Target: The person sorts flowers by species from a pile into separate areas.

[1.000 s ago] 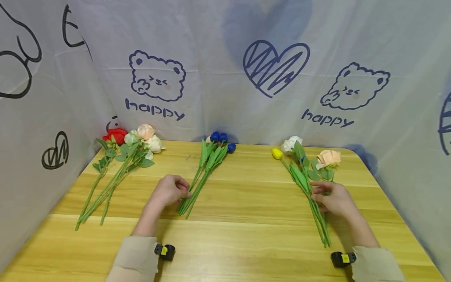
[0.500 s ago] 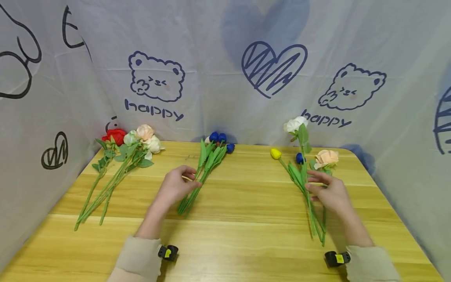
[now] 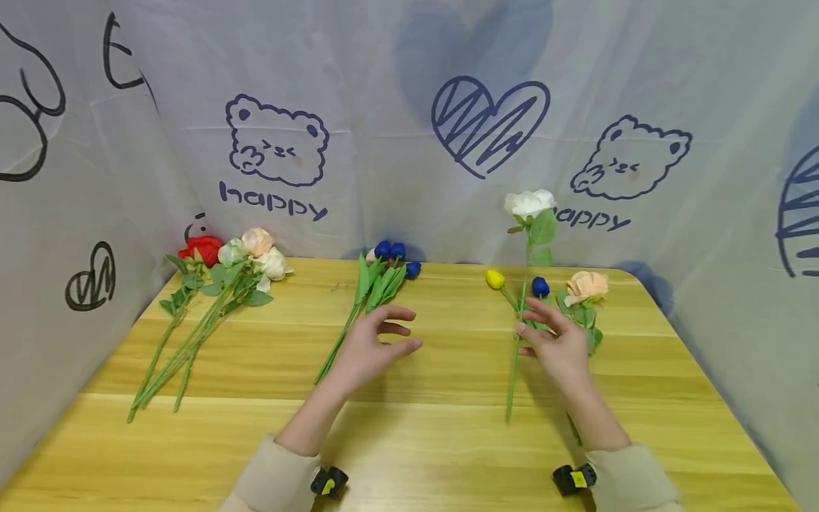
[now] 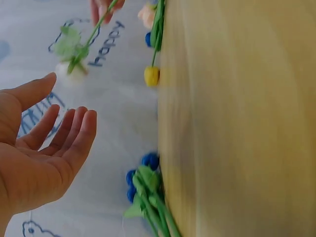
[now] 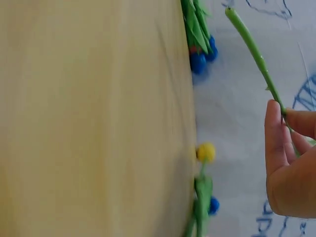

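Note:
My right hand (image 3: 555,343) pinches the green stem (image 5: 254,52) of a white rose (image 3: 530,204) between thumb and fingers. The rose stands nearly upright above the table, its bloom against the curtain. My left hand (image 3: 377,345) holds nothing; its fingers are spread and relaxed, palm turned toward the rose, as the left wrist view (image 4: 52,143) also shows. Behind the left hand lies a bunch of blue tulips (image 3: 382,281), its lower stems partly hidden. Near the right hand lie a yellow tulip (image 3: 495,279), a blue tulip (image 3: 540,286) and a peach rose (image 3: 587,286).
At the left of the wooden table (image 3: 422,455) lie a red rose (image 3: 203,250) and several pale roses (image 3: 257,243) with long stems. A white curtain (image 3: 384,107) with drawn bears and hearts rises behind the table's far edge.
My right hand has lifted the white rose off the right-hand flowers and moved it left. My left hand has left the blue tulips' stems and moved right, its fingers opening.

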